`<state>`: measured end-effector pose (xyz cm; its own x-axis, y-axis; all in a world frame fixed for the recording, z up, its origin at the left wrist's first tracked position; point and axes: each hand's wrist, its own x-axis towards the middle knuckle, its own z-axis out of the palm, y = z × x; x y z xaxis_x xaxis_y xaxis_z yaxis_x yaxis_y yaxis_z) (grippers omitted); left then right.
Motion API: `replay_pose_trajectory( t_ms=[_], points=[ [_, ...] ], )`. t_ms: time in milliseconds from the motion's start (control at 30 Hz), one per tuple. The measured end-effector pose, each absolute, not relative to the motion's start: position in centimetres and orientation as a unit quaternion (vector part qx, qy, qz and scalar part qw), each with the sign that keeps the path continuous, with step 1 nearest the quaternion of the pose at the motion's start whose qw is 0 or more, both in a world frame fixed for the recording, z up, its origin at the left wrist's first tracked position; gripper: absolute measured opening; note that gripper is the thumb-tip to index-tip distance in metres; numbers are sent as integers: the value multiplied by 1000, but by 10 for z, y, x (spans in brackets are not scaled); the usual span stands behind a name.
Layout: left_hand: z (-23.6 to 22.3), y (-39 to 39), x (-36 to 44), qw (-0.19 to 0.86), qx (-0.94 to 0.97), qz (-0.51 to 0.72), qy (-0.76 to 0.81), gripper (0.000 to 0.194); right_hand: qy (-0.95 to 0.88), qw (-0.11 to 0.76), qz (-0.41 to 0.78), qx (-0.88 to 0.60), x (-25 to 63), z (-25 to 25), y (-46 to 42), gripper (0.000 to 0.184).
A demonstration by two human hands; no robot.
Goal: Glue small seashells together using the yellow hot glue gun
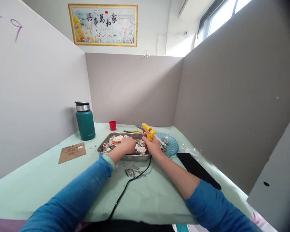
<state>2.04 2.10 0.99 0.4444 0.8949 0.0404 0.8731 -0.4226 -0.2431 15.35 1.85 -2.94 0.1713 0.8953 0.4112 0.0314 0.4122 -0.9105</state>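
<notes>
My right hand is wrapped round a yellow hot glue gun, a pale glue stick jutting from its back end and a black cord trailing down toward me. Below it stands a metal tray full of shells and small stones. My left hand is down in the middle of that tray with its fingers curled; the fingertips are hidden among the shells. Just left of it lies a larger white shell piece with an orange-yellow edge.
A blue scalloped plate with small bits stands right of the tray, near a black flat strip. Metal clips lie in front. Farther out are yellow-handled pliers, a red cup, a green bottle and brown cardboard.
</notes>
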Motion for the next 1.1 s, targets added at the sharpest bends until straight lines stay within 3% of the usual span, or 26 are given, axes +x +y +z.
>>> replay_pose_trajectory(
  t_ms=[267,633,833,967,1100],
  points=[
    [3,25,24,96,-829,33,-551,37,-549,631,335,-433,152,-26,15,29],
    [12,31,15,-4,-815,-6,-579,22,-551,626,325,-445,153,-26,15,29],
    [24,37,-11,-239,-778,-147,-562,19,-555,623,329,-442,155,-30,18,29],
    [25,44,-21,-414,-735,-217,-491,30,-564,622,338,-424,156,-31,20,32],
    [24,39,-17,-485,-720,-214,-449,34,-575,619,343,-410,157,-31,21,30]
  ],
)
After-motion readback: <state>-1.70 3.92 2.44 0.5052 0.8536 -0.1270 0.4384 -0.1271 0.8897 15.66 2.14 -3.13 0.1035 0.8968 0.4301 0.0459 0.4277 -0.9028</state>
